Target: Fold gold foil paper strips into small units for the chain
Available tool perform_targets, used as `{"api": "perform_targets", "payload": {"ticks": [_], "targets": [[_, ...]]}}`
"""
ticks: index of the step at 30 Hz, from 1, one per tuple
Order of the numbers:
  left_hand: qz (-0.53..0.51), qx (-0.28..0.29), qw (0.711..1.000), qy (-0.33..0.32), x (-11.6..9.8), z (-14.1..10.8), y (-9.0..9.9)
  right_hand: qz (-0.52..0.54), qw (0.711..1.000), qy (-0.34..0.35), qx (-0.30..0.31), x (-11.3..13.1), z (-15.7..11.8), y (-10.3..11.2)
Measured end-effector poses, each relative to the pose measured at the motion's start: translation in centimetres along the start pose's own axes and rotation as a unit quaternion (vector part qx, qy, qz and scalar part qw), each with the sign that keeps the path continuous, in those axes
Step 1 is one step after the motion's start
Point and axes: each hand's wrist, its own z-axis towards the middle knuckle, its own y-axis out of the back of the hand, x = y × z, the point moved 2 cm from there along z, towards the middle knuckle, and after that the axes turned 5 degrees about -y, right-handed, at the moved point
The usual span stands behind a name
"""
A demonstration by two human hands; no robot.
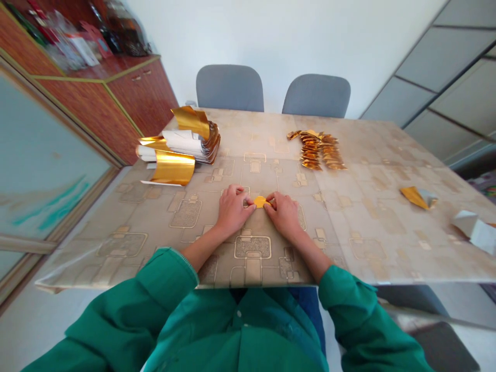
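Observation:
A small gold paper piece [260, 202] lies between my two hands near the middle of the table. My left hand [233, 205] pinches its left end between thumb and fingers. Its right end is held by the thumb and fingertips of my right hand [282, 209]. Farther back and to the left is a pile of gold and white paper sheets [176, 168], some of them curled. Rows of folded gold pieces [311, 151] stand close together at the back, right of the middle.
The table [240, 121] has a patterned cover. On its right side lie a crumpled gold paper [414, 197] and a white paper [478, 233]. Two grey chairs [230, 88] stand behind it, and a wooden cabinet [143, 98] is at the back left.

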Motion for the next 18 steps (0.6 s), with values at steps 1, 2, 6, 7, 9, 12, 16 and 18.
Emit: {"api": "perform_targets", "payload": {"ticks": [1,2,6,7,9,12,16,18], "targets": [[0.0,0.001,1.0,-0.001,0.1,0.0,0.1,0.005,1.0,-0.002,0.003,0.0,0.0,0.1],[0.0,-0.001,1.0,-0.004,0.2,-0.1,0.2,0.007,1.0,-0.002,0.005,-0.1,0.0,0.3],[0.015,-0.014,0.998,-0.058,-0.1,0.0,0.6,-0.019,1.0,0.012,0.01,-0.1,-0.2,0.5],[0.03,-0.01,0.995,-0.09,-0.4,0.0,0.7,-0.036,0.999,0.026,0.009,-0.1,-0.3,0.5],[0.073,0.0,0.985,-0.157,-1.1,0.0,0.9,-0.076,0.995,0.059,0.007,0.0,-0.4,0.5],[0.14,-0.001,0.968,-0.211,-1.4,0.1,1.2,-0.124,0.988,0.087,0.009,0.0,-0.5,0.4],[0.157,0.021,0.954,-0.256,-0.7,0.8,1.4,-0.146,0.984,0.105,0.011,-0.1,-0.6,0.5],[0.148,0.055,0.943,-0.292,-0.2,1.3,1.4,-0.15,0.981,0.125,0.012,0.0,-0.6,0.7]]}}
